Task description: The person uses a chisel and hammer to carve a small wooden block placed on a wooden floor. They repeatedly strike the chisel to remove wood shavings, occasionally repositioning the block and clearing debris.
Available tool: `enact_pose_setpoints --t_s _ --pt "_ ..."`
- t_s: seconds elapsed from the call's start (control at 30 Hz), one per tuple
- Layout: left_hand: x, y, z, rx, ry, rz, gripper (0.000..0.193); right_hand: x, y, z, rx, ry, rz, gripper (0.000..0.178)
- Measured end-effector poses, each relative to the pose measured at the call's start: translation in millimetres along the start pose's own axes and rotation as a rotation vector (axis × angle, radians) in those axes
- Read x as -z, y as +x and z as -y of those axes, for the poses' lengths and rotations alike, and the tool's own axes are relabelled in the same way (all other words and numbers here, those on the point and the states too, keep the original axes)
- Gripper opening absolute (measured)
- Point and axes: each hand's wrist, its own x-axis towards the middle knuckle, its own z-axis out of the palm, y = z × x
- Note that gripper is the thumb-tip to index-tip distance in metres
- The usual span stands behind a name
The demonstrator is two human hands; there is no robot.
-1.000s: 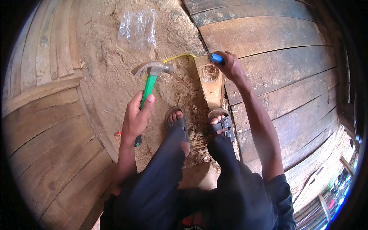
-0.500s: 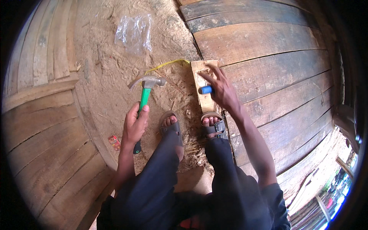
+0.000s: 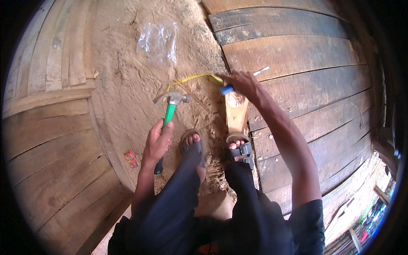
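In my left hand is a claw hammer with a green and black handle, its metal head held up over the dirt floor. My right hand is closed around a chisel; the blue handle sticks out on the left and the metal blade points off to the right. That hand is over the far end of a pale wooden block, covering part of it, with the index finger stretched toward the left. My right sandal rests against the block's near end.
A yellow strap lies on the dirt left of the block. Farther off is a clear plastic bag. A small red packet lies near my left forearm. Plank platforms stand on the right and left.
My right hand has moved to the block's far end and turned the chisel, so its blade now shows on the right. The left hand keeps the hammer nearly in place. The view has shifted slightly.
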Motion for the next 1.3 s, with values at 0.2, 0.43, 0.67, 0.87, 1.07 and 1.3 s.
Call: enact_pose_setpoints --t_s 0.2,0.43,0.67,0.87,1.07,1.3 --pt "7 -2 -1 -0.005 -0.003 -0.027 0.029 23 -25 9 0.096 -0.011 0.215 0.035" --pt "28 -2 -3 -0.021 -0.117 -0.148 0.029 97 -88 12 -0.372 0.197 -0.118 0.030" --pt "21 8 0 -0.033 -0.209 -0.170 0.028 29 -133 41 -0.840 0.715 -0.014 0.043" --pt "11 9 5 -0.001 -0.152 -0.093 0.030 -2 -151 57 -0.783 0.694 0.125 0.047" --pt "7 12 14 0.017 -0.057 -0.066 0.031 -5 -162 23 -0.672 0.735 0.390 0.044" --pt "2 14 15 -0.009 -0.050 -0.024 0.030 -23 -183 14 -0.808 1.203 0.589 0.041"
